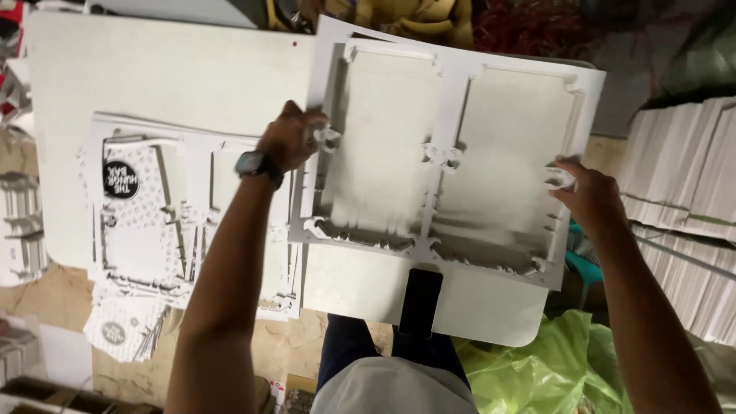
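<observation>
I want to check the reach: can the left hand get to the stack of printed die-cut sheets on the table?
Probably yes. The left hand grips the white die-cut cardboard frame, but the stack of printed sheets lies just beside its forearm, with nothing between; it would first have to let go.

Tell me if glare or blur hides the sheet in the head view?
Head view: sheet bright, mildly washed out, die-cut edges readable; slight blur at left hand and right hand; dark corners beyond the table.
</observation>
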